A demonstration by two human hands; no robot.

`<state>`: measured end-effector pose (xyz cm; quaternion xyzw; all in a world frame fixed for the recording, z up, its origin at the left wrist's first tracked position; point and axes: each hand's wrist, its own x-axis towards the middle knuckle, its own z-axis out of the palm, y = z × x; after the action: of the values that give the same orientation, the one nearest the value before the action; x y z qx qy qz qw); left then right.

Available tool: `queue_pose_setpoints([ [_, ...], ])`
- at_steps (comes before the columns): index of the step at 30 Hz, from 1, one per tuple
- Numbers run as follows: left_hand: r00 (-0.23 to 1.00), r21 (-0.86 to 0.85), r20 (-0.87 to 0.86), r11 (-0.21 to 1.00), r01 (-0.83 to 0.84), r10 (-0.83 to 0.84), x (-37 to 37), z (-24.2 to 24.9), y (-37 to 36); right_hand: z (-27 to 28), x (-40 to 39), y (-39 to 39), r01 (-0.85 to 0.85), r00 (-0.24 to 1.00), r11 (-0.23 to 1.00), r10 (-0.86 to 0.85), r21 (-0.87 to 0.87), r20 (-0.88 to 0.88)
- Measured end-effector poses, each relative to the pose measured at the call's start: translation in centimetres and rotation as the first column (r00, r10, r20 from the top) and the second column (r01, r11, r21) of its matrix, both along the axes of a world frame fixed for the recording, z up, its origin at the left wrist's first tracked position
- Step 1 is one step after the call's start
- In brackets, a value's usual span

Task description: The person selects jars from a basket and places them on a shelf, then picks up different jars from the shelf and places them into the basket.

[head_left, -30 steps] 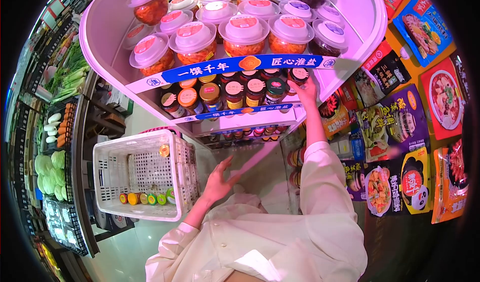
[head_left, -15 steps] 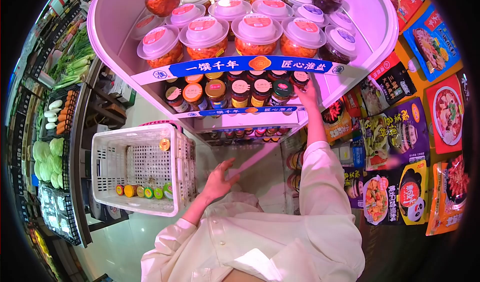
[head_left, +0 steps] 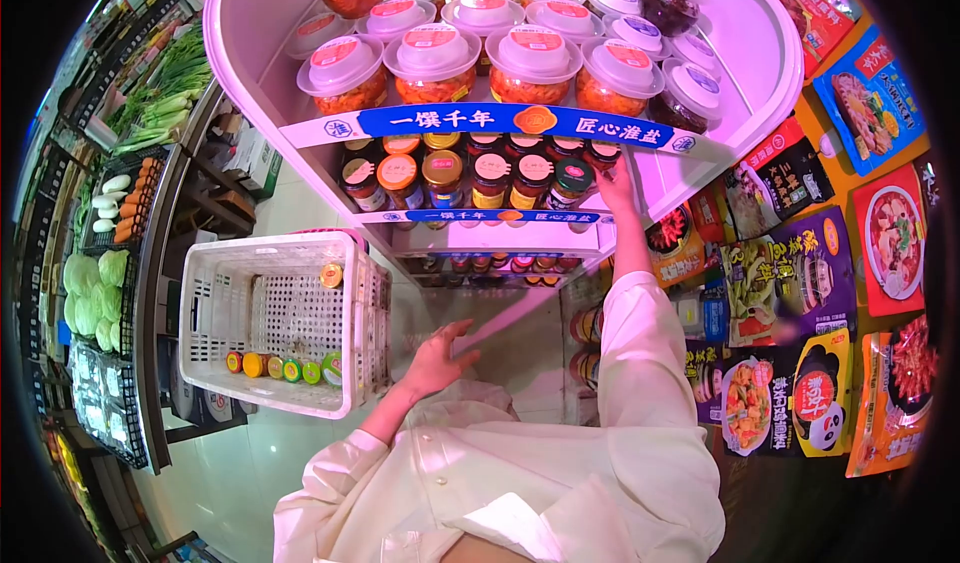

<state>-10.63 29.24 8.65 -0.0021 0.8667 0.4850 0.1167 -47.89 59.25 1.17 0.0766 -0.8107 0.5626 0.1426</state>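
Observation:
My right hand (head_left: 617, 187) reaches onto the shelf under the blue-and-white label strip. Its fingers are closed around a dark-lidded jar (head_left: 603, 150) at the right end of the row; the strip above partly hides the jar. Beside it stand a green-lidded jar (head_left: 573, 177) and a dark jar with a pink label on its lid (head_left: 532, 168). My left hand (head_left: 440, 359) hangs low over the floor, empty, with its fingers apart. To its left is a white plastic crate (head_left: 348, 338) holding several small jars (head_left: 292, 369) along one side and an orange-lidded jar (head_left: 331, 275) apart from them.
Large tubs of red food (head_left: 430, 63) with white lids fill the top shelf. Packets of sauce (head_left: 790, 273) hang at the right. A vegetable rack with cabbages (head_left: 92, 293) runs along the left. A lower shelf of jars (head_left: 510, 262) sits under the second strip.
The view has shifted slightly, so the upper shelves appear a little further right. My right hand stays at the same jar. My left hand keeps nearly the same pose.

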Motion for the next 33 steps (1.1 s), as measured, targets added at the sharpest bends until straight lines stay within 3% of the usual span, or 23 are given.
queue_pose_setpoints([
  [3, 1.000, 0.000, 0.018, 1.000, -0.008, 0.008, 0.4, 0.0, -0.2, 0.5, 0.2, -0.2, 0.018, 0.996, 1.000, -0.020, 0.018, 0.089],
  [6, 0.998, -0.020, 0.063, 1.000, -0.002, 0.004, 0.6, 0.2, -0.5, 0.5, 1.6, -0.5, 0.036, 0.999, 0.995, -0.036, -0.092, 0.002],
  [9, 0.997, -0.020, 0.074, 0.999, -0.029, 0.031, 1.1, 0.1, -0.8, -0.5, 2.2, -0.4, 0.193, 0.972, 0.980, -0.198, 0.054, 0.124],
  [12, 0.998, -0.016, 0.053, 0.999, -0.032, 0.032, 1.4, 0.1, -1.1, 0.0, 2.8, -0.5, 0.226, 0.951, 0.968, -0.244, 0.109, 0.189],
  [18, 0.997, -0.021, 0.054, 0.999, -0.050, 0.051, 2.0, -0.6, -1.6, 0.0, 2.9, -0.9, 0.287, 0.935, 0.919, -0.330, 0.271, 0.127],
  [24, 0.996, -0.011, 0.084, 1.000, -0.027, 0.028, 2.6, -0.9, -2.2, 1.6, 4.2, -1.5, 0.291, 0.918, 0.919, -0.347, 0.266, 0.192],
  [27, 0.998, -0.009, 0.064, 1.000, -0.013, 0.014, 2.5, -0.8, -2.8, 1.3, 7.1, -2.5, 0.338, 0.941, 0.926, -0.332, -0.167, 0.068],
  [29, 0.997, 0.002, 0.071, 1.000, -0.020, 0.019, 2.3, -0.8, -3.3, -1.1, 10.3, -3.4, 0.334, 0.920, 0.923, -0.363, -0.190, -0.150],
  [32, 0.998, 0.050, 0.030, 0.997, -0.056, 0.054, 1.9, -1.6, -4.2, -2.7, 19.5, -8.7, 0.203, 0.978, 0.939, -0.210, -0.279, 0.004],
  [33, 0.996, 0.065, 0.019, 0.994, -0.090, 0.089, 2.2, -1.9, -4.6, -1.8, 23.1, -11.0, 0.160, 0.977, 0.949, -0.113, -0.271, 0.182],
])
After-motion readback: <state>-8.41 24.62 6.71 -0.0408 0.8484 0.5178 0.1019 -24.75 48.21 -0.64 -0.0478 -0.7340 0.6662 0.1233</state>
